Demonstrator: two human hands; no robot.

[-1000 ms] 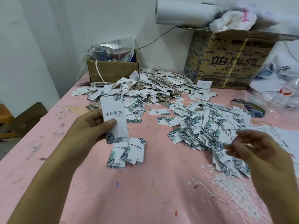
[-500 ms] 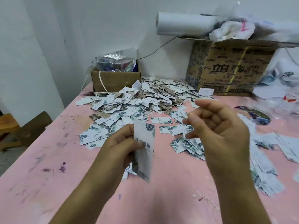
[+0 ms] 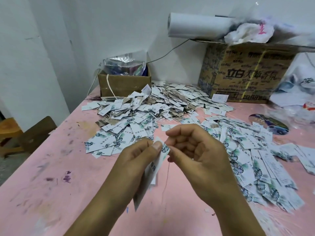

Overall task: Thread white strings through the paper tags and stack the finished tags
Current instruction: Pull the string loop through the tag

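- The left hand [image 3: 136,160] pinches one tag [image 3: 152,169] near its top, thumb on the printed face. The tag hangs down over the surface [image 3: 51,184], between both hands.
- The right hand [image 3: 192,150] has its fingers curled and pinches one string [image 3: 166,178] right at the tag's top corner. The rest of the string dangles free.
- The tag looks like thin card: light, fairly stiff, easy to crease. I'd grip it by the top edge close to the hole, though I can't make out the hole itself.
- The string looks limp and very fine, so it is best held right at the tip when feeding it through.
- Count: one tag and one string in hand. The loose tags [image 3: 247,150] on the right are too many to count, and so is the far heap [image 3: 170,99], where strings show.
- There are two boxes at the back, one small [image 3: 124,86] and one large [image 3: 247,74].
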